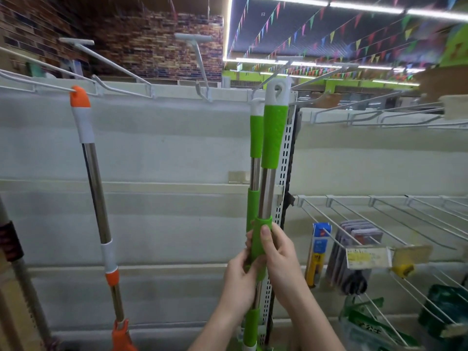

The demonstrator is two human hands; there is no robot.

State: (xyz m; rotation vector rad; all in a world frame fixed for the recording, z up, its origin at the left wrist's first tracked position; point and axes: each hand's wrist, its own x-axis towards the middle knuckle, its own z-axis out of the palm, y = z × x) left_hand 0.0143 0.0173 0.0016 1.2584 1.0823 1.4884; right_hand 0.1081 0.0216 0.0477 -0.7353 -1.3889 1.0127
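Note:
A green-and-steel mop handle (274, 133) stands upright in front of a white shelf wall, its white eyelet top near a wire hook (268, 81). My right hand (277, 252) grips its green collar (260, 239), thumb pointing up. My left hand (239, 279) grips the same handle just below. A second green mop handle (256, 138) hangs right behind it, its top at the hook.
An orange-and-steel mop (97, 188) hangs from a hook at the left. A perforated metal upright (285, 173) runs behind the green handles. Wire hooks (354, 224) at the right carry packaged goods (354, 257) and a price tag (367, 257). Green bags (374, 328) lie at the lower right.

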